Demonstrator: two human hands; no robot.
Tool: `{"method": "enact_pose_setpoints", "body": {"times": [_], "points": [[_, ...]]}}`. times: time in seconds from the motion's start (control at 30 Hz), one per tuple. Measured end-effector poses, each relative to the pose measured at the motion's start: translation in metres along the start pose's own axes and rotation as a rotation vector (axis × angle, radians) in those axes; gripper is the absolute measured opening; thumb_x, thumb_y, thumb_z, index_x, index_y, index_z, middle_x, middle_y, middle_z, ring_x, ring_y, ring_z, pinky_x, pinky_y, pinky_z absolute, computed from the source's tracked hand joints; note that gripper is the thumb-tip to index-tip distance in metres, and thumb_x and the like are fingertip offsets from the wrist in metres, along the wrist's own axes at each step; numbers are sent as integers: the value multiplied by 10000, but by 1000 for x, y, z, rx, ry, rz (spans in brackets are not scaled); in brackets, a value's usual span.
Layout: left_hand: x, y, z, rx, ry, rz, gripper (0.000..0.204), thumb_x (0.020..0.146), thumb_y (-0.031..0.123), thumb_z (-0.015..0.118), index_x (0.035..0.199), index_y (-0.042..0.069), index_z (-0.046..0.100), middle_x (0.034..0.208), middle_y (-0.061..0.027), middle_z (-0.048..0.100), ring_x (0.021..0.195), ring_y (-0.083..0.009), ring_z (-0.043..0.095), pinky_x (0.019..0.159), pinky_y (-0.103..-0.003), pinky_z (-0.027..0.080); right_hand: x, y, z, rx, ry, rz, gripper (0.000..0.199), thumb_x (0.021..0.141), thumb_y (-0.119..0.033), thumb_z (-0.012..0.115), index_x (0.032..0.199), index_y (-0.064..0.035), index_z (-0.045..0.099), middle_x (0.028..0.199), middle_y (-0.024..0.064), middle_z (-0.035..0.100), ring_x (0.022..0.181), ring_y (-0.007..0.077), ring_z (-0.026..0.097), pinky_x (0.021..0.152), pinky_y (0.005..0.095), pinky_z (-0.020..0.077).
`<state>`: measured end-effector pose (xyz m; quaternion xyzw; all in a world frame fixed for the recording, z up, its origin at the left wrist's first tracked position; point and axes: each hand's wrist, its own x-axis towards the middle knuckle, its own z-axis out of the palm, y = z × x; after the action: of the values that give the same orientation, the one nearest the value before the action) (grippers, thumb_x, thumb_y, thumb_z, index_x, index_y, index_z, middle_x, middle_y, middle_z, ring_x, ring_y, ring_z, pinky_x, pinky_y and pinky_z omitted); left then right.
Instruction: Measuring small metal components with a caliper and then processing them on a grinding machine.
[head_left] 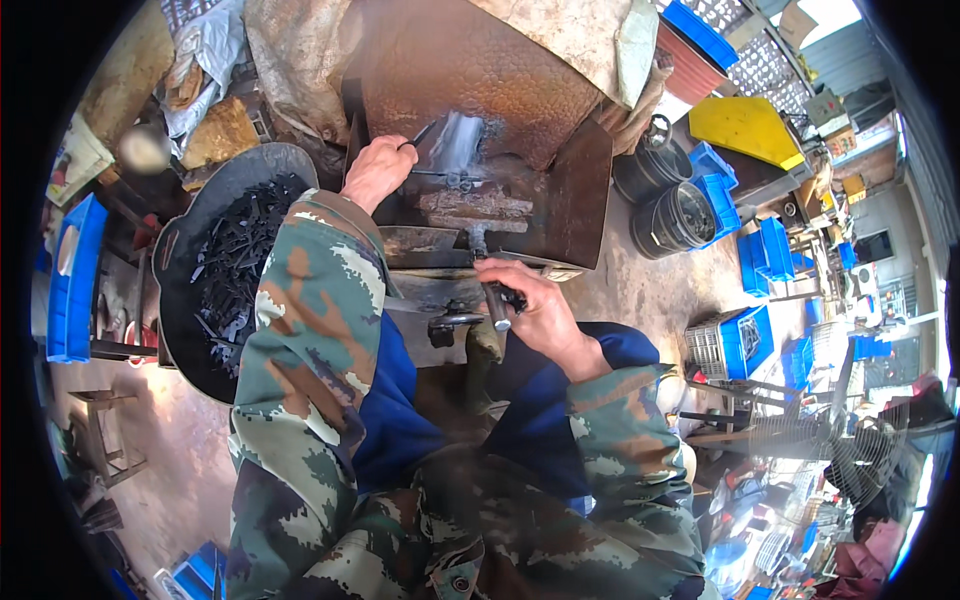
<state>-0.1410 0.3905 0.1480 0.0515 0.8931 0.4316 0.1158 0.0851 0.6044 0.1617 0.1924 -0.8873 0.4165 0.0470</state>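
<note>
My left hand (pixel 380 172) is closed at the left side of a rusty metal machine box (pixel 580 195). Its fingers pinch a thin dark blade-like piece (pixel 425 131), whose tip sticks out toward a pale, bluish blurred patch (pixel 460 140); what this patch is I cannot tell. Nearer to me, at the front edge of the box, my right hand (pixel 540 312) is wrapped round a dark metal handle (pixel 497 306) with a rounded end. Metal bars (pixel 475 207) lie across the box between the hands. Below the handle a dark knob-like fitting (pixel 452 325) shows.
Left of my arm stands a wide black basin (pixel 170 300) heaped with dark thin pieces (pixel 245 240). Black buckets (pixel 665 225) stand right of the box. A blue bin (pixel 75 280) is far left, a small stool (pixel 105 430) below it, and a fan (pixel 850 445) at lower right.
</note>
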Motion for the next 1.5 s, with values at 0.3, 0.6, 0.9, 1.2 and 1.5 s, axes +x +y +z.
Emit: {"method": "enact_pose_setpoints", "body": {"times": [0.3, 0.6, 0.9, 1.2, 1.5], "points": [[26, -7, 9, -308, 499, 168, 399, 889, 342, 577, 1143, 47, 663, 1026, -247, 682, 1050, -348, 651, 915, -409, 483, 85, -25, -26, 468, 389, 325, 211, 875, -80, 732, 1074, -68, 663, 734, -33, 601, 465, 11, 438, 412, 207, 332], [-9, 35, 9, -556, 323, 162, 284, 912, 272, 612, 1015, 33, 727, 782, -32, 682, 767, -109, 593, 752, -258, 456, 189, 16, -66, 514, 540, 416, 201, 910, -155, 714, 1038, -40, 610, 636, -14, 541, 429, 72, 453, 391, 253, 389], [-10, 42, 4, -639, 257, 84, 252, 944, 214, 574, 988, 12, 719, 842, -33, 682, 829, -125, 592, 824, -269, 443, 234, 28, -61, 619, 574, 392, 225, 896, -144, 725, 1048, -29, 606, 640, -9, 540, 405, 75, 444, 362, 256, 360], [-9, 54, 25, -809, 203, 59, 275, 944, 245, 538, 1009, 25, 691, 839, -18, 635, 613, -72, 439, 543, -252, 360, 227, 24, -62, 920, 743, 374, 187, 907, -123, 701, 1019, -23, 590, 683, 22, 570, 438, 111, 476, 399, 292, 412], [-42, 91, 27, -1458, -20, -189, 234, 898, 328, 563, 941, 139, 695, 832, 31, 645, 740, -97, 538, 697, -294, 359, 202, -6, -44, 1306, 815, 374, 229, 994, -128, 552, 1193, -17, 524, 920, 100, 637, 613, 146, 530, 586, 366, 503]]}}
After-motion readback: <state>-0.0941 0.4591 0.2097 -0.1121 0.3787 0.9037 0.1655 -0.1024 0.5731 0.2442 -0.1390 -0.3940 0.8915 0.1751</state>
